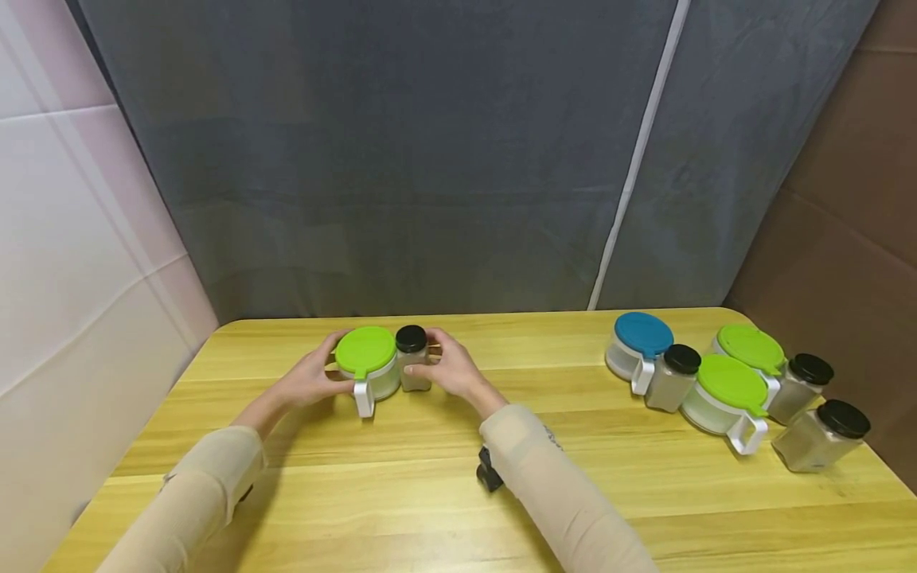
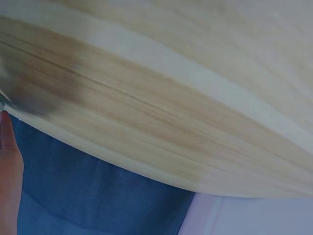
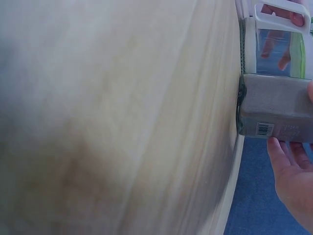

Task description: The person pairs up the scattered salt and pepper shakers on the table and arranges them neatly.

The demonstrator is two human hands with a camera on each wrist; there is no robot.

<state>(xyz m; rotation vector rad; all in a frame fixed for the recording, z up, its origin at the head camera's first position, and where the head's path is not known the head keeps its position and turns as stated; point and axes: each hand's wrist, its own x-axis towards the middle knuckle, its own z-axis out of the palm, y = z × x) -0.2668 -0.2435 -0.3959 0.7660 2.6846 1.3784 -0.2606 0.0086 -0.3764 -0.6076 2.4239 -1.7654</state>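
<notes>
A glass seasoning pot with a green lid (image 1: 366,350) and a white handle pointing toward me stands at the back left of the table. My left hand (image 1: 311,380) grips its left side, thumb in front and fingers behind. Directly to its right is a square glass spice jar with a black lid (image 1: 411,339), which my right hand (image 1: 454,370) holds between thumb and fingers. The right wrist view shows the jar's grey contents (image 3: 276,100) and the pot's handle (image 3: 283,18) beyond it. Only part of the left hand (image 2: 10,181) appears in the left wrist view.
On the table's right stand a blue-lidded pot (image 1: 643,334), two green-lidded pots (image 1: 732,382) and several black-lidded jars (image 1: 817,438). A small black object (image 1: 489,471) shows beside the right sleeve. A dark curtain (image 1: 401,175) hangs behind the table.
</notes>
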